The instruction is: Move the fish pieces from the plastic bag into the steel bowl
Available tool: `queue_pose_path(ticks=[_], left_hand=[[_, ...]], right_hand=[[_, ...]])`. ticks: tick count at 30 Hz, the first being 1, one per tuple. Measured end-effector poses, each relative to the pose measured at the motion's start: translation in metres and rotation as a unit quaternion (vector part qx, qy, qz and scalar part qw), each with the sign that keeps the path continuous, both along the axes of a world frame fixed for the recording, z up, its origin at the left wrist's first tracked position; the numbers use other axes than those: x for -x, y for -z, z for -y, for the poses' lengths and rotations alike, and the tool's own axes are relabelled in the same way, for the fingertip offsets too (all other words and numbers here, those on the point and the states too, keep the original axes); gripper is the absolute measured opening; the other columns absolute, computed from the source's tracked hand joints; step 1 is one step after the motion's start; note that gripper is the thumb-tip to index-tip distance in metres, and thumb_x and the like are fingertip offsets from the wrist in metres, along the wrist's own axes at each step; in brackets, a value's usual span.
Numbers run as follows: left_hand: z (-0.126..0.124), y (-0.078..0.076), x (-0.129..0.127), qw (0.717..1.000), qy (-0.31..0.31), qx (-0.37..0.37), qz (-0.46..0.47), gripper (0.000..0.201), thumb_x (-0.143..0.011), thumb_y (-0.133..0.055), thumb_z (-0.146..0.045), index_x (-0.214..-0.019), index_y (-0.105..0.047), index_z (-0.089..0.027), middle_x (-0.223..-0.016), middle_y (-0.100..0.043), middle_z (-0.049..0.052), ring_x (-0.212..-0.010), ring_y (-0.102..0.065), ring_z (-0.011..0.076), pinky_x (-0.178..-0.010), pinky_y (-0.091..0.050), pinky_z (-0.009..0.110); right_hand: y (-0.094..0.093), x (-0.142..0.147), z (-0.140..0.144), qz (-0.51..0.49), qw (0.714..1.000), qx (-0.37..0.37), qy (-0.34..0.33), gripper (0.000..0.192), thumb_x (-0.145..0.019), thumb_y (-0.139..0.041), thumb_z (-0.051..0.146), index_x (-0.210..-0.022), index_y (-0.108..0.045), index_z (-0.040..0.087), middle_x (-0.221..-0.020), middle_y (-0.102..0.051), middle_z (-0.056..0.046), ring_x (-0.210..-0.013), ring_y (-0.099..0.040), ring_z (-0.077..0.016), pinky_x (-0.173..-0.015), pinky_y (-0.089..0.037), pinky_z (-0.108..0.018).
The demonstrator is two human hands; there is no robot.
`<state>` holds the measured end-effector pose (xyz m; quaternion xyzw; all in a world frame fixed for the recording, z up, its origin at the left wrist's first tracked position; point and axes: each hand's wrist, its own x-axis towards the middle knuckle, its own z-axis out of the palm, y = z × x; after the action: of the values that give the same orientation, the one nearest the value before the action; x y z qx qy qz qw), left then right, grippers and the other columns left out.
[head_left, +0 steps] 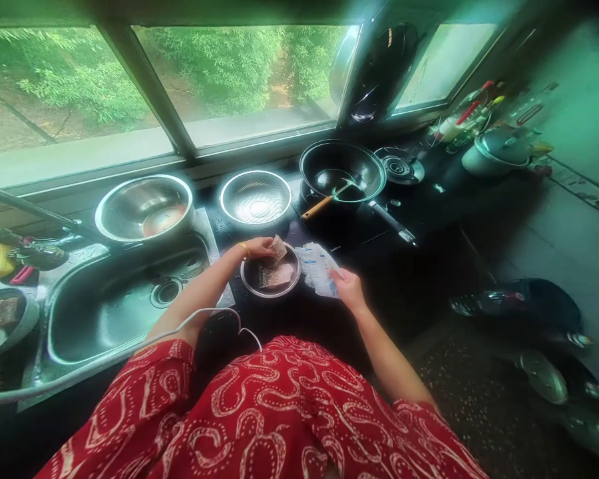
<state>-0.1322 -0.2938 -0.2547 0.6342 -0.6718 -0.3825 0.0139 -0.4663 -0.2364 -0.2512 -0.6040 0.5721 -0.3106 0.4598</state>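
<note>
There's the small steel bowl [271, 274] on the dark counter [409, 266] right in front of you, with pale pinkish slabs of meat [277, 275] lying in it. Your left hand [259, 249] is over the bowl's far rim, fingers pinched on one more piece of meat [279, 248], lifted just above the others. Your right hand [347, 287] sits just beside the bowl on its right, closed around a crumpled clear plastic packet [318, 267] with blue print.

Beyond the bowl, a mesh colander [255, 198] stands near the window sill, and to its left a big steel basin [144, 207] rests at the sink's back edge. The sink [114, 306] opens up left of your arm. Right of the colander, a black wok [342, 171] sits on the stove with a wooden-handled spatula [327, 201] lying in it. A white cable [199, 316] runs across your left forearm, above your red patterned clothing [279, 412].
</note>
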Motion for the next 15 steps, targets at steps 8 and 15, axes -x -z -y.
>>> queue_pose_path(ticks=[8,15], left_hand=[[-0.021,-0.005,0.034,0.971,0.009,0.091,0.221,0.038,-0.081,-0.062,-0.035,-0.113,-0.058,-0.014,-0.112,-0.063,0.016,-0.1,-0.062,0.0268,-0.087,-0.049,0.035],[-0.074,0.027,0.042,0.958,0.009,0.189,0.214,0.069,-0.084,-0.059,-0.042,-0.141,-0.042,-0.008,-0.146,-0.04,0.022,-0.136,-0.036,0.0341,-0.113,-0.027,0.044]], right_hand=[[0.005,0.0,0.009,0.055,0.997,-0.049,-0.013,0.059,-0.075,-0.056,0.069,-0.088,-0.072,0.014,-0.083,-0.071,-0.009,-0.073,-0.065,-0.0213,-0.061,-0.049,-0.028],[0.004,0.018,0.019,0.07,0.996,-0.056,-0.016,0.06,-0.073,-0.059,0.067,-0.095,-0.072,0.013,-0.087,-0.071,-0.011,-0.081,-0.066,-0.0248,-0.065,-0.051,-0.03]])
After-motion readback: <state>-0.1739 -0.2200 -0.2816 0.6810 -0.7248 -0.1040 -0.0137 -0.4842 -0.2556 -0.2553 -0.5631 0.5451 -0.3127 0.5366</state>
